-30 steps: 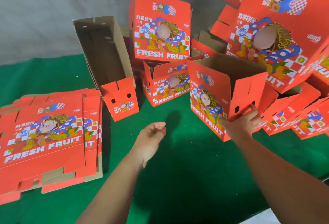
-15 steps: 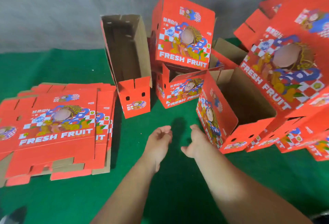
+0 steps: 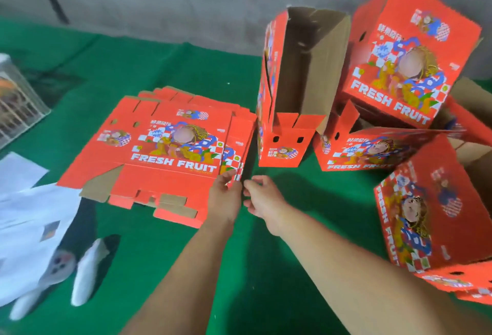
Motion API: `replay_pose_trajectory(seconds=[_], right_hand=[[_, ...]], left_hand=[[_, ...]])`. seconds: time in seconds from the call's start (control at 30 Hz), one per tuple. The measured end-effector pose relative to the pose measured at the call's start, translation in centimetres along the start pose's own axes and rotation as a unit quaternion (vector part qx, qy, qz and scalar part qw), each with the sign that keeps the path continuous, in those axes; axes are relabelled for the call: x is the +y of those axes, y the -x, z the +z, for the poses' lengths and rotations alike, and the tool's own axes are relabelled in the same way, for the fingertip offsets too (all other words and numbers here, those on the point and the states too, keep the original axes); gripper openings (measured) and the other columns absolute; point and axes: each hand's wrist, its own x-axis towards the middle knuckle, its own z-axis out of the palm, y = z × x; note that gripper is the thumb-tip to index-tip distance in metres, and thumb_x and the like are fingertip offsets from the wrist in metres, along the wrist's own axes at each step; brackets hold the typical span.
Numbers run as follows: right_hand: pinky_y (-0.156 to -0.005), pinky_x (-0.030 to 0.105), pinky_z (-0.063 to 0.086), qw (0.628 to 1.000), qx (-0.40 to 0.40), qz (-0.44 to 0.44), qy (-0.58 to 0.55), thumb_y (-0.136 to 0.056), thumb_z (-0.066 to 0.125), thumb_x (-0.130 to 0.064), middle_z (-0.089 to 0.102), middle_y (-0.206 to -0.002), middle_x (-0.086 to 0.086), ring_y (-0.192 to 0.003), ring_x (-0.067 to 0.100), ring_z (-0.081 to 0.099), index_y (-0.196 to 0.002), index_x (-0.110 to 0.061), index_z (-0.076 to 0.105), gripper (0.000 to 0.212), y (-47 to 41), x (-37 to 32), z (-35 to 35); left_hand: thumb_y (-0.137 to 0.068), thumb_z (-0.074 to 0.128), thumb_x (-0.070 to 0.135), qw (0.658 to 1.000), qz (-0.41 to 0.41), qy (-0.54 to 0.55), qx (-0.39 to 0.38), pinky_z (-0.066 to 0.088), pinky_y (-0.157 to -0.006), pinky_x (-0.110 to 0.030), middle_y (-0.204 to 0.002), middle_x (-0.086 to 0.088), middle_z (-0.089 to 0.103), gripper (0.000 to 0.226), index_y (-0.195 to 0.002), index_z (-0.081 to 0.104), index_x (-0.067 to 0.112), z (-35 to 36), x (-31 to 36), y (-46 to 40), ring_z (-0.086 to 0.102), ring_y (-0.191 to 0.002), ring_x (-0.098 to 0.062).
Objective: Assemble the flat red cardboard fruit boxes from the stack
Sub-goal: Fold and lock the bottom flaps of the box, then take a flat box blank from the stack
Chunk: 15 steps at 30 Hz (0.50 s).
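A green cloth (image 3: 165,255) is covering the work surface and carrying everything. Assembled boxes (image 3: 407,68) are piling up along the cloth's right edge and far right corner, some upright, some tipped. One open box (image 3: 300,79) is standing on end near the far middle, its brown inside facing the camera.

The stack (image 3: 170,148) of flat blanks is lying left of centre, printed side up, its right edge just beside the open box. White paper sheets (image 3: 29,223) are lying at the left edge, and a wire basket (image 3: 18,100) is sitting at the far left.

The left hand (image 3: 226,201) is touching the stack's near right corner, fingers fairly straight, thumb at the edge; whether it is pinching the top blank cannot be told. The right hand (image 3: 263,199) is hovering just beside that corner, fingers loosely curled and holding nothing.

Handling judgement: a blank is probably light, stiff along the panels and weak at the scored folds and slotted tabs. Lift one sheet by the side edge at mid-panel, not by a tab. The printed face is likely slick, so peel from the corner to separate one sheet.
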Motion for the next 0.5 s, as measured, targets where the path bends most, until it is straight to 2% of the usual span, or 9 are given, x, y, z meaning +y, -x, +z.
replay_pose_trajectory(seconds=[0.03,0.07,0.13,0.2,0.27,0.33,0.37,0.43,0.5], right_hand=[[-0.101,0.052,0.053,1.000,-0.010,0.009,0.011,-0.105,0.056,-0.029,0.066,-0.111,0.013,-0.091,0.026,0.062,-0.133,-0.018,0.051,0.031,-0.2,0.0,0.5],[-0.105,0.054,0.051,0.999,-0.018,0.021,0.026,-0.105,0.055,-0.029,0.067,-0.110,0.014,-0.092,0.029,0.064,-0.130,-0.018,0.051,0.027,-0.5,0.2,0.9],[-0.105,0.053,0.052,0.997,-0.034,0.046,0.057,-0.105,0.056,-0.030,0.066,-0.111,0.012,-0.093,0.026,0.065,-0.133,-0.019,0.050,0.030,-1.0,0.9,1.6],[-0.103,0.048,0.054,0.994,-0.045,0.059,0.076,-0.105,0.057,-0.032,0.065,-0.111,0.008,-0.090,0.021,0.060,-0.141,-0.020,0.047,0.039,-1.5,1.5,2.1],[-0.105,0.047,0.054,0.993,-0.045,0.066,0.081,-0.104,0.056,-0.030,0.062,-0.121,0.010,-0.098,0.024,0.066,-0.145,-0.021,0.046,0.043,-2.2,1.9,2.1],[-0.104,0.044,0.054,0.993,-0.045,0.074,0.082,-0.105,0.056,-0.028,0.062,-0.126,0.011,-0.114,0.030,0.066,-0.146,-0.021,0.046,0.043,-3.0,2.0,1.9],[-0.103,0.043,0.055,0.992,-0.047,0.077,0.082,-0.105,0.055,-0.027,0.062,-0.127,0.012,-0.118,0.031,0.064,-0.146,-0.020,0.045,0.043,-3.5,2.1,1.7],[-0.099,0.039,0.056,0.992,-0.053,0.083,0.085,-0.105,0.055,-0.027,0.062,-0.127,0.012,-0.117,0.031,0.064,-0.147,-0.020,0.045,0.043,-4.2,2.4,1.3],[-0.094,0.036,0.055,0.991,-0.054,0.089,0.081,-0.105,0.054,-0.027,0.062,-0.125,0.008,-0.113,0.028,0.065,-0.147,-0.020,0.044,0.044,-4.8,2.9,1.0]], left_hand=[[-0.099,0.059,0.029,0.991,0.014,-0.129,0.022,0.043,-0.109,-0.039,-0.140,0.000,0.060,0.042,-0.141,0.058,0.024,-1.1,-1.0,-1.1,0.054,-0.131,-0.025],[-0.100,0.056,0.042,0.964,0.015,-0.263,0.025,0.029,-0.120,-0.044,-0.158,-0.004,0.043,0.053,-0.151,0.048,0.027,-2.1,-2.1,-1.8,0.038,-0.145,-0.030],[-0.099,0.050,0.058,0.898,0.008,-0.440,-0.011,0.012,-0.126,-0.050,-0.173,-0.002,0.010,0.068,-0.159,0.028,0.037,-4.0,-4.5,-2.7,0.014,-0.154,-0.035],[-0.097,0.047,0.065,0.839,0.032,-0.542,-0.031,0.011,-0.126,-0.052,-0.173,0.000,0.006,0.071,-0.159,0.020,0.044,-4.9,-6.4,-2.8,0.013,-0.152,-0.036],[-0.099,0.036,0.070,0.810,0.078,-0.581,0.000,0.017,-0.125,-0.049,-0.165,-0.001,0.027,0.069,-0.159,0.019,0.043,-5.2,-7.1,-2.6,0.027,-0.145,-0.035],[-0.098,0.035,0.069,0.807,0.115,-0.578,0.045,0.017,-0.125,-0.048,-0.152,-0.002,0.045,0.072,-0.160,0.023,0.035,-5.4,-6.7,-3.0,0.033,-0.142,-0.034],[-0.096,0.041,0.067,0.810,0.120,-0.571,0.057,0.013,-0.127,-0.048,-0.151,-0.004,0.045,0.074,-0.160,0.026,0.031,-5.6,-6.6,-3.4,0.029,-0.146,-0.035],[-0.096,0.052,0.061,0.823,0.091,-0.559,0.047,0.006,-0.129,-0.048,-0.165,-0.009,0.027,0.078,-0.162,0.024,0.028,-6.0,-6.6,-4.4,0.012,-0.157,-0.037],[-0.102,0.048,0.058,0.814,0.059,-0.578,0.006,0.006,-0.128,-0.047,-0.173,-0.006,0.005,0.075,-0.164,0.017,0.027,-5.9,-6.9,-5.1,0.001,-0.158,-0.041]])
